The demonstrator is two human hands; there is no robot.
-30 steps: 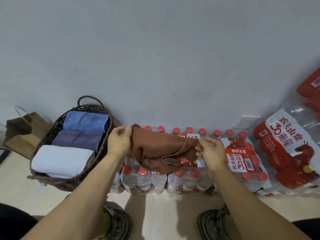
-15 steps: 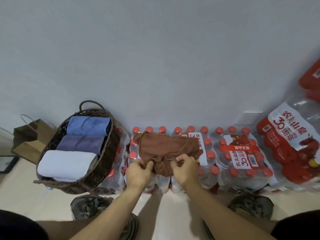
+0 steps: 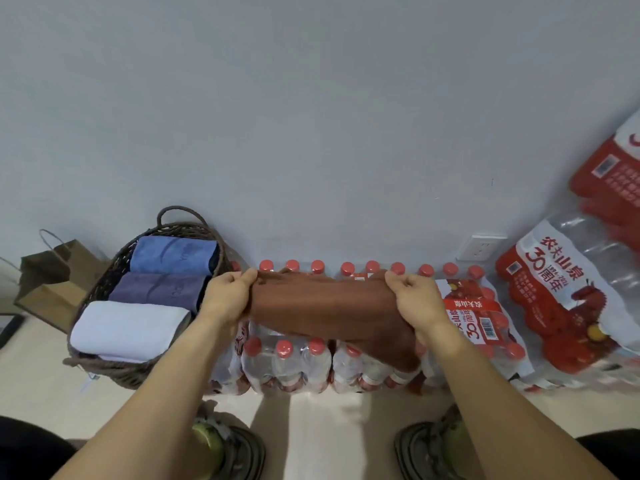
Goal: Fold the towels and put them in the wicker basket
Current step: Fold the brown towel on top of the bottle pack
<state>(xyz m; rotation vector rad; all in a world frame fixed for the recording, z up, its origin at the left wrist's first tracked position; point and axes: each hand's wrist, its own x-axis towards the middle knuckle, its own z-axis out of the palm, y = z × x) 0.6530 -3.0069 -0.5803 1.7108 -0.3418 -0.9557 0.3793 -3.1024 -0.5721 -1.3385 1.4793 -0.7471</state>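
Observation:
A brown towel (image 3: 322,306) is stretched flat between my hands above packs of water bottles (image 3: 287,362). My left hand (image 3: 227,294) pinches its left edge and my right hand (image 3: 417,297) pinches its right edge; a lower corner hangs down at the right. The dark wicker basket (image 3: 104,365) stands at the left, just beside my left hand. Inside it lie three folded towels in a row: a blue towel (image 3: 173,254) at the back, a purple towel (image 3: 156,291) in the middle and a white towel (image 3: 128,329) at the front.
Shrink-wrapped bottle packs with red caps line the wall; a taller stack of packs (image 3: 571,299) rises at the right. Brown paper bags (image 3: 48,282) stand left of the basket. A wall socket (image 3: 481,247) sits low on the grey wall. My shoes (image 3: 228,448) are on the pale floor.
My hands moved apart from the towel's near middle to its two ends and lifted it, so the bunched brown towel is now pulled out wide and flat.

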